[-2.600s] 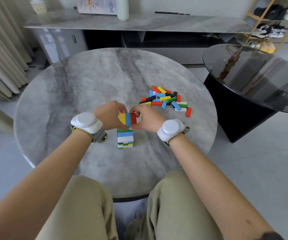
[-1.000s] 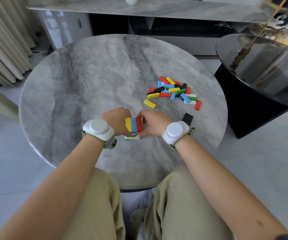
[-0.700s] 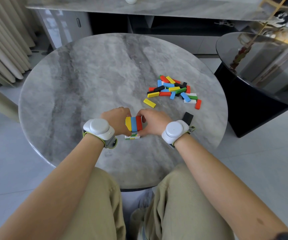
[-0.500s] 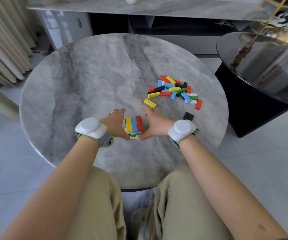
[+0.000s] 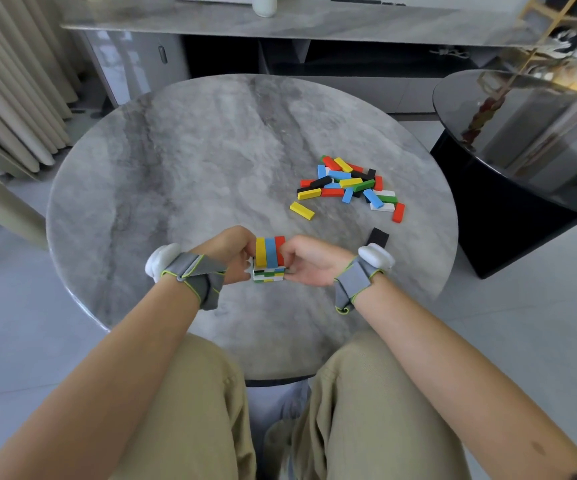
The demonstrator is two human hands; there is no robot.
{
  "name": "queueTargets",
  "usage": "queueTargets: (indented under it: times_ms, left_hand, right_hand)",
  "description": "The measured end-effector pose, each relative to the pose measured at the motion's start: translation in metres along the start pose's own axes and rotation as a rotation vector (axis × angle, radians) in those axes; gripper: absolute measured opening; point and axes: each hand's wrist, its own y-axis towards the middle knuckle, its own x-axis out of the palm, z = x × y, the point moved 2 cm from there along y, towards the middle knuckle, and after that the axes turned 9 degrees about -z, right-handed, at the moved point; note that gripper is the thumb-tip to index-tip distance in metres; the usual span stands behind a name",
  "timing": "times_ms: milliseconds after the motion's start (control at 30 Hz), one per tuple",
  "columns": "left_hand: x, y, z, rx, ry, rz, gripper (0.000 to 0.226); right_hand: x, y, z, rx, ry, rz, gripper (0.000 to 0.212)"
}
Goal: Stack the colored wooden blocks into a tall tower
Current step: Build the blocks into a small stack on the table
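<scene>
Tower stands on the surface right btwn your hands, several layers up; exact count hard to tell, lower layers partly hidden. Top layer = yellow, blue, red side by side, long axes pointing straight away from you; layers below look to alternate crosswise. Your left hand curls its fingers on the yellow side, your right hand pinches the red side: both grasping the tower, squaring it up, I'd judge. Lots left to do: the loose pile lies well beyond your right hand, w/ a lone yellow block btwn pile and hand, and a black block just past the right wrist. So approx early-to-mid stage; most blocks aren't stacked yet, and the tower isn't tall.
</scene>
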Motion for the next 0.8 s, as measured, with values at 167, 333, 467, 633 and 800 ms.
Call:
queueTargets:
  times_ms: [167,333,467,633,800]
  left_hand:
    - [0.0065,-0.003,0.0005,-0.02,-0.044,-0.081,0.039]
    - [0.0062,-0.0015,0.0,-0.011,-0.106,-0.104,0.044]
    - [0.0084,-0.0027,0.0005,-0.001,-0.091,-0.122,0.042]
    - [0.0043,0.0015,-0.0005,-0.014,-0.048,-0.1,0.039]
    - [0.0058,0.003,-0.0015,-0.001,-0.061,-0.115,0.045]
  right_hand:
    - [-0.0024,0.0031,0.0016,0.012,-0.006,-0.01,0.046]
    - [0.0001,0.0023,0.001,-0.005,-0.025,-0.052,0.047]
    - [0.0012,0.0018,0.0,-0.016,-0.011,-0.077,0.048]
    - [0.0009,0.0036,0.0008,-0.009,-0.03,-0.079,0.046]
    - [-0.0021,0.0059,0.0012,-0.02,-0.082,-0.068,0.042]
